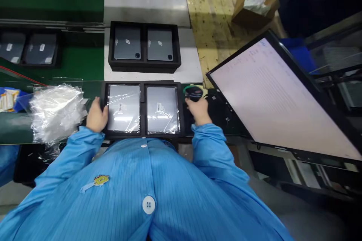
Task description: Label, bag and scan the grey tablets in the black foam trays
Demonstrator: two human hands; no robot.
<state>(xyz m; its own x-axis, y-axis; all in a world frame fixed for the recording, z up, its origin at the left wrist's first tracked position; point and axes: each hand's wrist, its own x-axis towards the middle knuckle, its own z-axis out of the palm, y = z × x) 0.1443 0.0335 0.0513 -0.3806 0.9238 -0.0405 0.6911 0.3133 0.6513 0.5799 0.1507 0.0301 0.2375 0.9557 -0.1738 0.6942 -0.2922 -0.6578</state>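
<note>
A black foam tray lies before me with two tablets, the left tablet and the right tablet, each under clear film with a small barcode label. My left hand holds the tray's left edge, its thumb near the rim. At the tray's right side, my right hand is closed around a black rounded device that looks like a handheld scanner; a green ring shows beside it. Behind, a second black tray carries two grey tablets with camera corners showing.
Clear plastic bags are heaped at left. A large tilted monitor stands close on the right. Another tray of tablets sits far left. A cardboard box stands on the wooden board at back right.
</note>
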